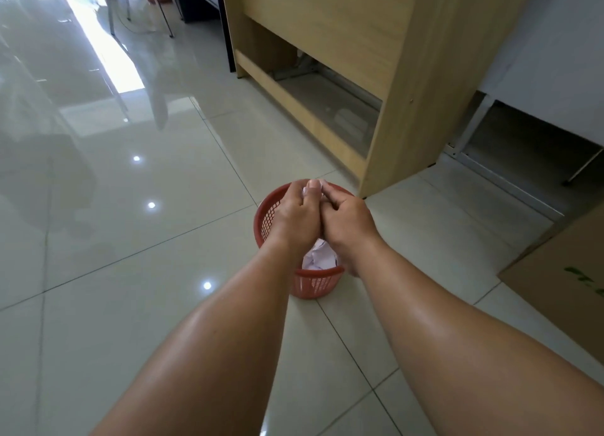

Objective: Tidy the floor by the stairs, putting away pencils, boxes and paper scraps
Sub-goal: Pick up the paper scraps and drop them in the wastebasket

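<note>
A small red mesh basket [313,283] stands on the tiled floor in the middle of the view. Crumpled white paper [318,259] lies inside it. Both my hands are pressed together just above the basket. My left hand [295,218] and my right hand [346,223] are closed around a white paper scrap [306,190], of which only a small edge shows between the fingers. My forearms hide most of the basket's opening.
A light wooden desk [376,76] stands just behind and right of the basket. A flat cardboard box [568,278] lies at the right edge. Chair legs [163,14] stand far back on the glossy tiles.
</note>
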